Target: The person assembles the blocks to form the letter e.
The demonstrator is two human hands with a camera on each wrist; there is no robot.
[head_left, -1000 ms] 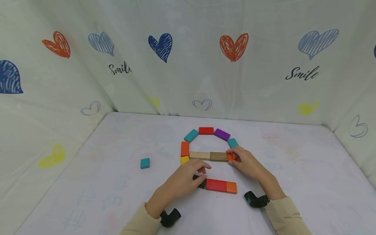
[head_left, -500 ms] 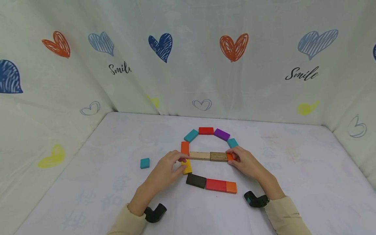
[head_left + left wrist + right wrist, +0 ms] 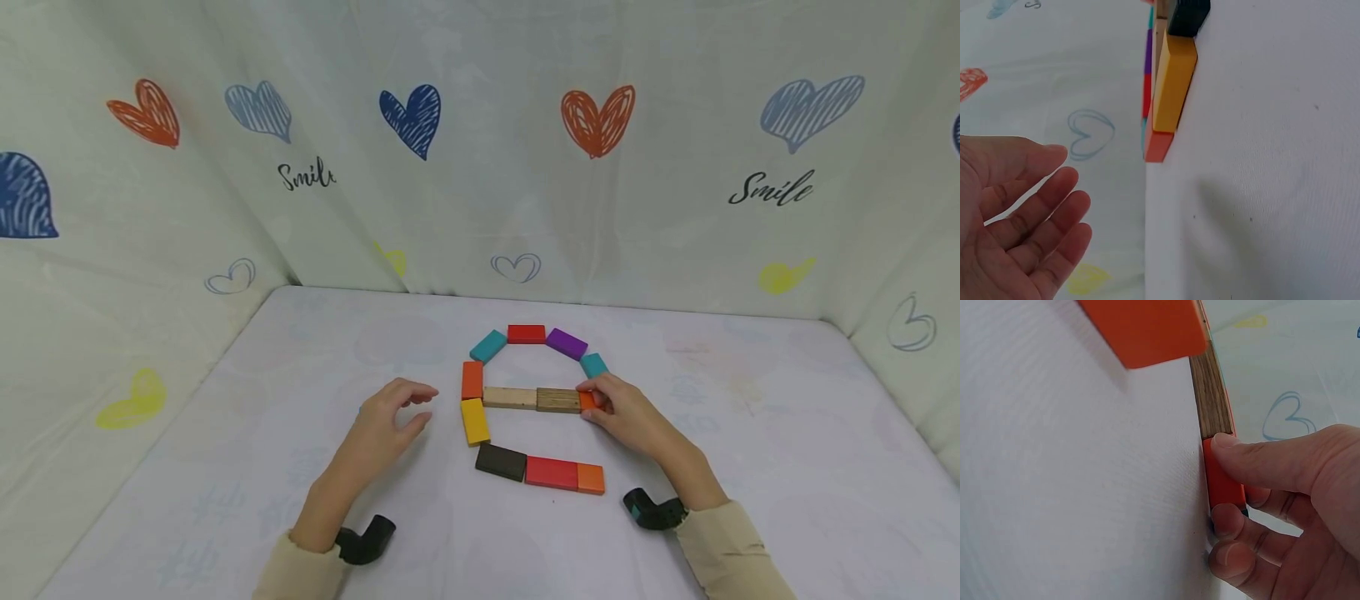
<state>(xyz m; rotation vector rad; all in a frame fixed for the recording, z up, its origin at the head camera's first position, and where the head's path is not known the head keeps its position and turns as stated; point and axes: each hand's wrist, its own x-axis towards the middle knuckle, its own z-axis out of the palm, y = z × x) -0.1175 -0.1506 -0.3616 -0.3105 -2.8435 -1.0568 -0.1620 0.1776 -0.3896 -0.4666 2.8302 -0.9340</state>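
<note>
Coloured wooden blocks lie end to end as a rounded outline with a bar across. My right hand pinches an orange block at the bar's right end, beside a dark brown wood-grain block. Left of that lies a pale wood block. My left hand holds nothing, its fingers bent loosely, left of the yellow block. That yellow block joins an orange-red block above and a black block below. The loose teal block is hidden behind my left hand.
Across the top run a teal block, a red block, a purple block and another teal block. The bottom row continues with a red block and an orange block. A printed curtain hangs behind the table.
My left hand has moved from over the black block to the yellow block, then away to the left. The yellow block has shifted slightly. My right hand stays at the orange block.
</note>
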